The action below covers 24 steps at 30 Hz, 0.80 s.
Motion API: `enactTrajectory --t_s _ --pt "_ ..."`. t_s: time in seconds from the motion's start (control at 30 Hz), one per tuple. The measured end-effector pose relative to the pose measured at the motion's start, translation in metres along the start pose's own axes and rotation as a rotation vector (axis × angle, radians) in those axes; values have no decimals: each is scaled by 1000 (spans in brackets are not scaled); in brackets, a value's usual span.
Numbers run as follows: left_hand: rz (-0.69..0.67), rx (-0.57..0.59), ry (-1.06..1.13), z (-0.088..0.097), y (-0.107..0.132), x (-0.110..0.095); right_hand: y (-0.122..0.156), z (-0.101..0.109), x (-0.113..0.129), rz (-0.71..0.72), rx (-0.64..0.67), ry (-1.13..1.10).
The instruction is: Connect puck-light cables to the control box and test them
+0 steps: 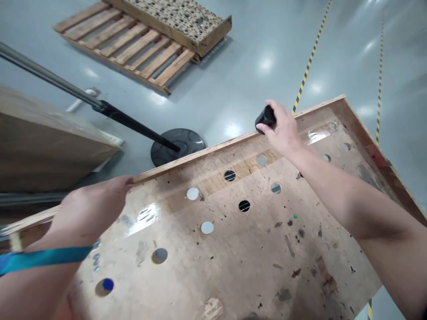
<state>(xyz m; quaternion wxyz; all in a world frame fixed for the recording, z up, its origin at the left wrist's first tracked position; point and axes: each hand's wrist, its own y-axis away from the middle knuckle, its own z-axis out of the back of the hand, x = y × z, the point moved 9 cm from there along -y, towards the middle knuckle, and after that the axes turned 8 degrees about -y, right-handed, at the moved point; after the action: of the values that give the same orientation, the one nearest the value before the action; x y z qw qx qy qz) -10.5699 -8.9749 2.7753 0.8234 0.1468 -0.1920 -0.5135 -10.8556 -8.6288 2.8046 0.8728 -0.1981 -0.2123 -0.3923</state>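
Two grips, left fingers (124,181) curled over plywood board (250,258) edge, right fingers (277,111) closed around black cylinder (266,118)

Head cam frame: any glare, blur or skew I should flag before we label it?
Head view: ceiling lights glare in bright patches on the grey floor, and a glossy streak shines on the wooden board near the left hand. That hand and both near forearms look soft. The right hand and its black cylinder are sharper. The whole scene sits tilted.
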Motion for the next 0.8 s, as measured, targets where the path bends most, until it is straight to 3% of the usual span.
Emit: enactTrajectory --t_s 0.1,0.27,0.37,0.47,0.53,0.73,0.8 --pt "-17 25 -131 1 0 -6 -4 10 13 21 -94 -26" --pt "-58 17 -228 -8 -1 -5 -7 17 70 202 -159 -176" --pt "-61 8 -242 -11 -1 -3 -6 -5 92 215 -138 -245" --pt "-91 -6 -243 -11 -1 -6 -9 -44 102 206 -11 -258" --pt "-113 -5 -233 -12 -2 -8 -14 -55 109 214 41 -250" --pt "-88 21 -190 -9 -4 -7 -10 0 149 296 -113 -239" --pt "-94 25 -196 -6 -3 -9 -1 -4 148 292 -130 -237"
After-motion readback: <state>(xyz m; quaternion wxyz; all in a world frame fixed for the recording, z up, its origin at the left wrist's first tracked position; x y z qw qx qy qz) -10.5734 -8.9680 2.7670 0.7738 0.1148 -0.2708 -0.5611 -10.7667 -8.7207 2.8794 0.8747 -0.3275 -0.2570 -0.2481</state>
